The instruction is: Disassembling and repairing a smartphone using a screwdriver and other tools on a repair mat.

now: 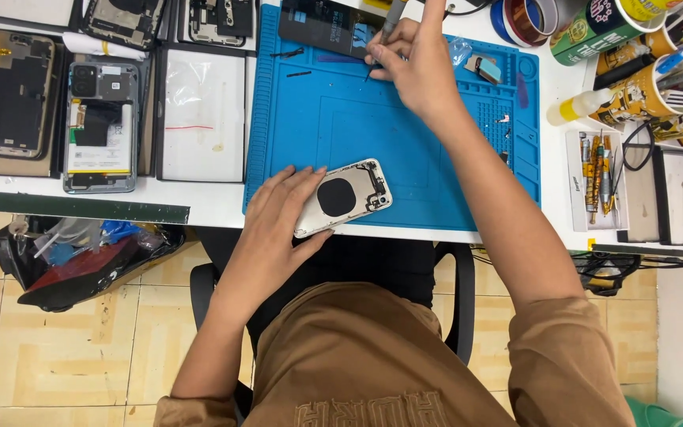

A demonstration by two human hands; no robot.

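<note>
Housing [347,196] open, gutted, pinned flat under spread left hand [282,221]; right hand [413,67] pinching tool [387,28] over mat [341,126]; reassembly pending.

Left arm is reaching forward from the lower left, forearm bare, elbow bent near the torso. Left hand [278,221] is lying palm-down, fingers spread and slightly curled, thumb angling out to the right. Right arm is extending further forward and up the frame, forearm bare, sleeve ending at the elbow. Right hand [413,67] is pinching with thumb and first fingers drawn together, knuckles facing up, wrist bending slightly left. The two hands are working well apart.
</note>
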